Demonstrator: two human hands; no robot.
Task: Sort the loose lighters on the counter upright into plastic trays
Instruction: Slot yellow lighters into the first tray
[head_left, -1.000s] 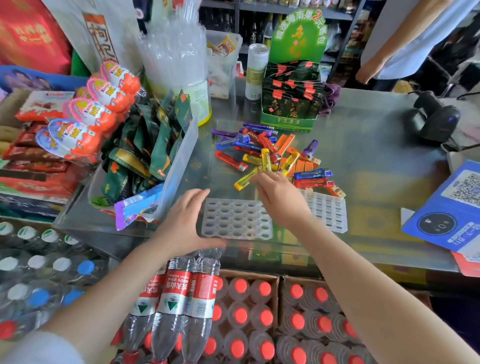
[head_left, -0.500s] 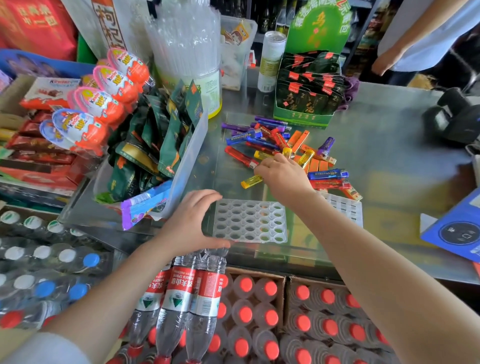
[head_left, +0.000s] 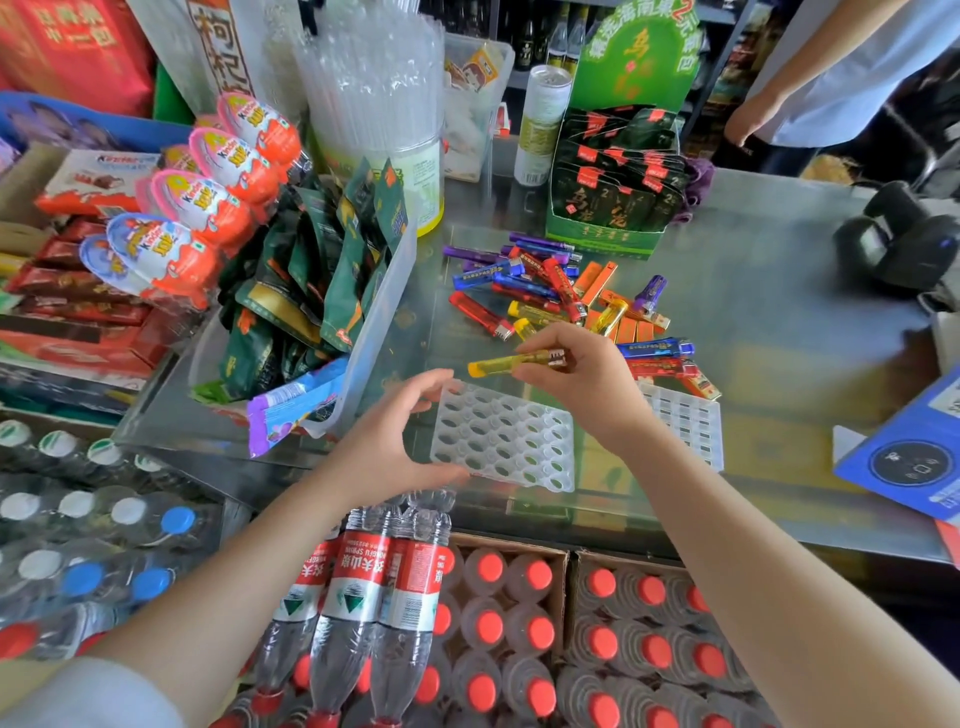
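Item: translucent yellow plastic lighter (head_left: 511, 362), slim, metal-capped. The right hand (head_left: 582, 374) is pinching its capped end, long axis lying level, pointing left, just above the clear moulded plastic tray (head_left: 506, 441) of empty oval sockets. The left hand (head_left: 395, 441), fingers curved, is bracing the tray's left edge. Needing, probably, a turn to vertical. Glossy loose lighters (head_left: 561, 291) are lying heaped beyond on the glass counter (head_left: 779, 312).

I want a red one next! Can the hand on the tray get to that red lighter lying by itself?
Probably yes. The left hand grips the tray's edge, and only bare counter lies between it and the red lighter. It would have to let go first.
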